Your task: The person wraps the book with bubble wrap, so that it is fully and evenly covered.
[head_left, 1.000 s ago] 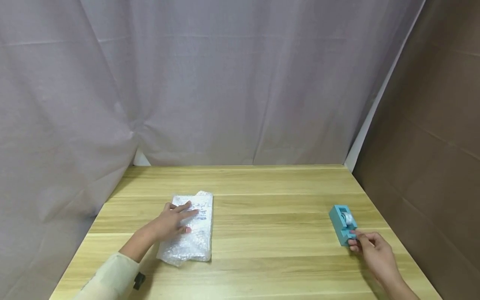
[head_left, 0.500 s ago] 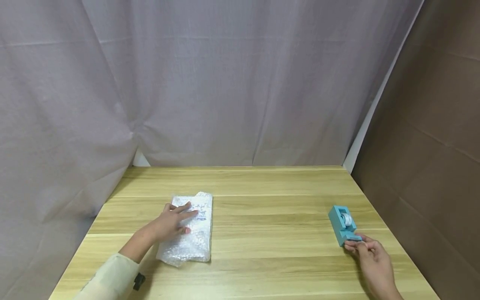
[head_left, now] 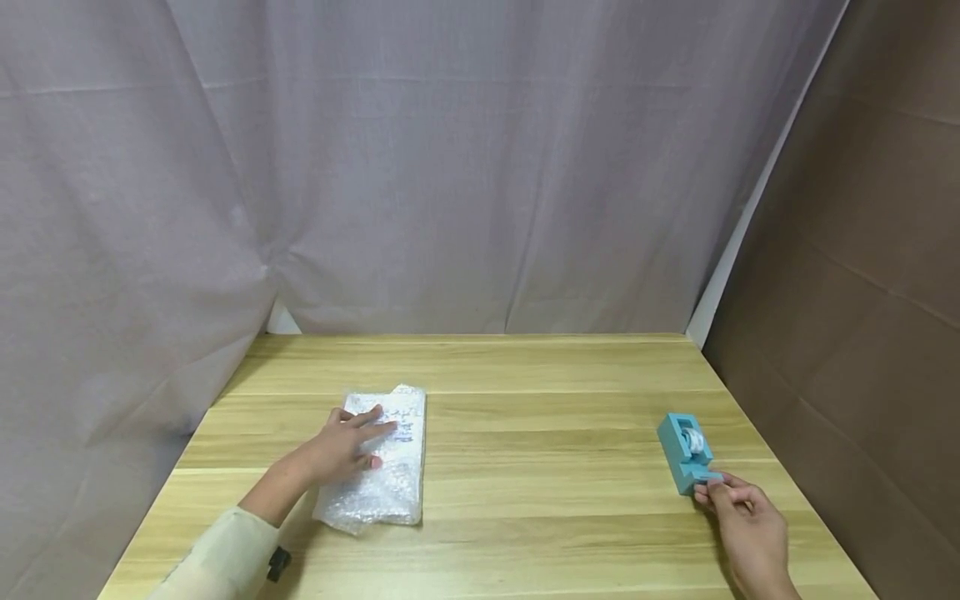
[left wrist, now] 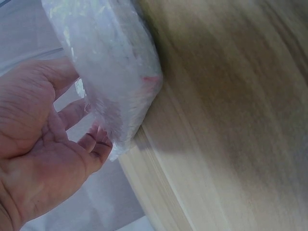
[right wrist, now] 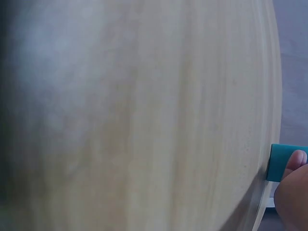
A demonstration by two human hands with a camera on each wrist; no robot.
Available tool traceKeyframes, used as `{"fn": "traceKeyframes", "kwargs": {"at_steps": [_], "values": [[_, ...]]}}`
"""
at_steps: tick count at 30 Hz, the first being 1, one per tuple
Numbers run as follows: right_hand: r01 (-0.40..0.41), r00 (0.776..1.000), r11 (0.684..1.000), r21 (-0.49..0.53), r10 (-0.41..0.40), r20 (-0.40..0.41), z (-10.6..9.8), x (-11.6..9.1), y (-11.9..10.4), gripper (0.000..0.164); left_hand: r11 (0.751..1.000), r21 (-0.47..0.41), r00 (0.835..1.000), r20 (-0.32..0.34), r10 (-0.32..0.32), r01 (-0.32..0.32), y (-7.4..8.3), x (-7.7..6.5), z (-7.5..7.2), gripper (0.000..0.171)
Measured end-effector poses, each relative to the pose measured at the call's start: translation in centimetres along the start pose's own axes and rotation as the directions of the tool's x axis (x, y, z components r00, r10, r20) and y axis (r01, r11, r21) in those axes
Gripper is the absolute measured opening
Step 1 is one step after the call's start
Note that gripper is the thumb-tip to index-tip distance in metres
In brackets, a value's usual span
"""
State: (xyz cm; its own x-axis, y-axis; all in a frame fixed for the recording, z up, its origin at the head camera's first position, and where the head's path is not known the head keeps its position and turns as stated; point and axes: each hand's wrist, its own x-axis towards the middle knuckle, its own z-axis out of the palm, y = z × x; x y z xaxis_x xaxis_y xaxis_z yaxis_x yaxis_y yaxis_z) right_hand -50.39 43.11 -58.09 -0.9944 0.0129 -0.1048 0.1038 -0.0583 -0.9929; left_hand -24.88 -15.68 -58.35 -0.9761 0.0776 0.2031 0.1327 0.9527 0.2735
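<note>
A flat package in bubble wrap lies on the left part of the table, with blue handwriting on its upper face. My left hand rests on it with spread fingers. Seen in the left wrist view, the fingers reach over the crinkled wrap. Toward the right side stands a teal tape dispenser holding a small roll of clear tape. My right hand pinches the dispenser's near, cutter end with thumb and fingers. Whether a strip of tape is between them is too small to tell.
The wood-grain table spans the space between both hands. A grey curtain hangs behind it, and a brown one runs along the right. A small black object shows beside the left sleeve.
My right hand's fingers have shifted slightly toward me along the dispenser's near end, changing their hold on it. The left hand and the package have stayed put.
</note>
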Motion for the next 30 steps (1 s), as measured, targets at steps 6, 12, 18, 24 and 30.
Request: {"fn": "traceKeyframes", "kwargs": {"at_steps": [6, 12, 18, 24, 30], "values": [[0.057, 0.998, 0.988, -0.146, -0.057, 0.003, -0.1, -0.2, 0.5, 0.024, 0.999, 0.028, 1.0, 0.011, 0.028, -0.028, 4.1, -0.3, -3.0, 0.066], [0.139, 0.99, 0.942, -0.306, -0.133, 0.039, -0.2, -0.5, 0.6, 0.021, 1.0, -0.003, 0.999, 0.029, 0.019, -0.019, 4.1, -0.5, -2.8, 0.065], [0.174, 0.985, 0.918, -0.357, -0.163, 0.061, -0.2, -0.8, 0.6, 0.018, 0.999, -0.026, 0.995, 0.092, -0.045, 0.048, 6.1, -0.2, -4.4, 0.066], [0.234, 0.972, 0.888, -0.395, -0.205, 0.115, -0.4, -0.5, 0.6, 0.02, 0.993, 0.039, 0.98, 0.156, -0.12, 0.115, 7.8, 0.2, -5.8, 0.065], [0.287, 0.957, 0.875, -0.389, -0.25, 0.144, -0.4, -0.6, 0.3, 0.019, 0.995, 0.019, 0.987, 0.124, -0.099, 0.097, 6.7, 0.1, -5.5, 0.066]]}}
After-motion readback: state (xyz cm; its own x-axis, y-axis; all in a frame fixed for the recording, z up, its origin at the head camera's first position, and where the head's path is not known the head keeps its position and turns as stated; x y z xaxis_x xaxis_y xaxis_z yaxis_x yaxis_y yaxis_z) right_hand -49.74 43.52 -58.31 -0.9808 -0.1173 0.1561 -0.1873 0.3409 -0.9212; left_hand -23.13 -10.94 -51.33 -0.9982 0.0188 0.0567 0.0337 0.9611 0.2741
